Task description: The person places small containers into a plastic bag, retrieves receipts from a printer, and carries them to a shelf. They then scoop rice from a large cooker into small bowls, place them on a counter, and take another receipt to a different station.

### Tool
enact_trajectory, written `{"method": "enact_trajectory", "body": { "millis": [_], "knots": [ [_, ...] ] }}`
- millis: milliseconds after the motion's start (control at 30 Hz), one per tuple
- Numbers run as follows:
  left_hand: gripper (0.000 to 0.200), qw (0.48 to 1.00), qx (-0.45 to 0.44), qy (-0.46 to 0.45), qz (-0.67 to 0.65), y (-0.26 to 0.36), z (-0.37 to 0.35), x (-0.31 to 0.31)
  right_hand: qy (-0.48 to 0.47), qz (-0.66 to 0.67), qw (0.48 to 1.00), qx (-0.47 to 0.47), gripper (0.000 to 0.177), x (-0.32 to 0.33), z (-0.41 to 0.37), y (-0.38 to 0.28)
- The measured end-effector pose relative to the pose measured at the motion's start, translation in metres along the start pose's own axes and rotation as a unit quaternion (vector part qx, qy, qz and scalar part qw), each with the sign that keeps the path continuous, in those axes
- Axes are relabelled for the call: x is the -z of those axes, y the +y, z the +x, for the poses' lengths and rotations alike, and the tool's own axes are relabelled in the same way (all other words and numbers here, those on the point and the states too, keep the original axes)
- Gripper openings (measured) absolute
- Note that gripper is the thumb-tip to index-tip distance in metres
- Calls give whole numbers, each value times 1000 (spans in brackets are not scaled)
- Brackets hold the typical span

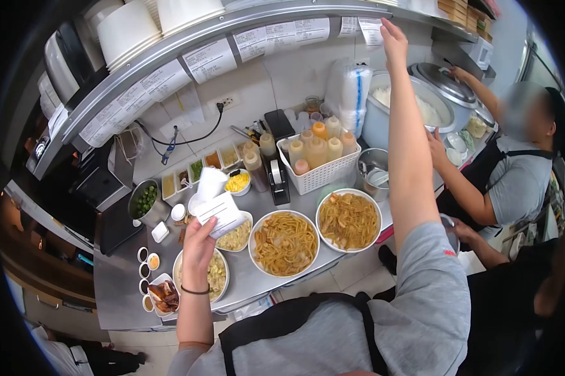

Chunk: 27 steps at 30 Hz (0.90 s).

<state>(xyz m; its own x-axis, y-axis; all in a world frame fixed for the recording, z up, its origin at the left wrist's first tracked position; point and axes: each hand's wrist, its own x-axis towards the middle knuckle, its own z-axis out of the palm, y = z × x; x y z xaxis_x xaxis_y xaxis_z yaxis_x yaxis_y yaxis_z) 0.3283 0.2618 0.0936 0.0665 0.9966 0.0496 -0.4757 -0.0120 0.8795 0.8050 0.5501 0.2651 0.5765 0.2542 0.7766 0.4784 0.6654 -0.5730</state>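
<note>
Printed paper tickets (221,215) are pinched in my left hand (200,244), held over the counter near a bowl of pale food (220,282). My right hand (393,41) reaches high to the shelf rail, its fingers closed at the edge of a hanging order ticket (371,31). More tickets (209,61) hang along the rail to the left. Below my arms stand two white bowls of brown noodles, one in the middle (284,243) and one to its right (349,220).
A white basket of squeeze bottles (323,178) stands behind the bowls, beside a tape dispenser (279,182). Small sauce cups (145,270) line the left edge. At right, a co-worker (508,169) holds a lid by a large rice pot (414,106).
</note>
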Motion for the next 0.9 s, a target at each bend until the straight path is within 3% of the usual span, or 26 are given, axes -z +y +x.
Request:
{"method": "enact_trajectory", "body": {
  "millis": [33, 67, 100, 133, 167, 200, 233, 267, 333, 367, 433, 500, 533, 567, 633, 700, 733, 767, 833, 900],
  "knots": [
    [28, 1000, 5, -2, 1, -1, 5, -5, 84, -210, 957, 184, 28, 6, -11, -7],
    [28, 1000, -3, -18, 7, -3, 11, -10, 83, -180, 967, 157, 30, 17, -28, -21],
    [28, 999, -8, -37, 12, -5, 17, -16, -28, -55, 998, 31, 28, 29, -56, -51],
    [28, 999, -8, -51, 13, -5, 22, -24, -133, 71, 984, -98, 27, 40, -90, -81],
    [28, 998, 4, -59, 12, -5, 25, -33, -273, 101, 950, -113, 26, 50, -128, -85],
    [28, 996, -20, -84, 19, -5, 27, -43, -400, 139, 906, 3, 30, 56, -178, -104],
    [29, 993, -45, -109, 25, -8, 27, -50, -500, 186, 821, -202, 37, 67, -212, -168],
    [29, 992, -34, -117, 25, -11, 26, -53, -545, 205, 784, -215, 45, 75, -248, -194],
    [29, 975, -22, -170, 142, -19, 15, -56, -485, 171, 834, -198, 54, 93, -298, -245],
    [46, 965, 9, -188, 181, -26, 8, -53, -440, 163, 860, -202, 50, 104, -312, -261],
    [68, 948, 71, -311, 0, -46, -16, -52, -365, 130, 903, -186, 47, 128, -339, -281],
    [86, 878, 226, -347, -240, -60, -39, -64, -363, 80, 903, -218, 45, 160, -355, -305],
    [71, 848, 254, -349, -308, -58, -49, -74, -375, 47, 892, -250, 43, 175, -364, -318],
    [71, 838, 274, -355, -309, -65, -50, -76, -349, -1, 910, -223, 41, 184, -374, -330],
    [47, 876, 238, -332, -255, -84, -51, -84, -338, -88, 913, -210, 38, 204, -384, -356],
    [33, 912, 177, -329, -171, -84, -57, -104, -433, -84, 859, -260, 35, 230, -384, -402],
    [34, 918, 209, -294, -163, -68, -67, -114, -431, -46, 865, -254, 32, 244, -389, -421],
    [34, 916, 154, -327, -172, -68, -75, -122, -410, -66, 882, -224, 32, 262, -396, -435],
    [31, 889, 143, -414, -138, -59, -114, -146, -359, -119, 903, -202, 30, 299, -397, -466],
    [26, 860, 192, -452, -138, -68, -164, -163, -268, -209, 916, -213, 34, 331, -402, -493]
  ]
}}
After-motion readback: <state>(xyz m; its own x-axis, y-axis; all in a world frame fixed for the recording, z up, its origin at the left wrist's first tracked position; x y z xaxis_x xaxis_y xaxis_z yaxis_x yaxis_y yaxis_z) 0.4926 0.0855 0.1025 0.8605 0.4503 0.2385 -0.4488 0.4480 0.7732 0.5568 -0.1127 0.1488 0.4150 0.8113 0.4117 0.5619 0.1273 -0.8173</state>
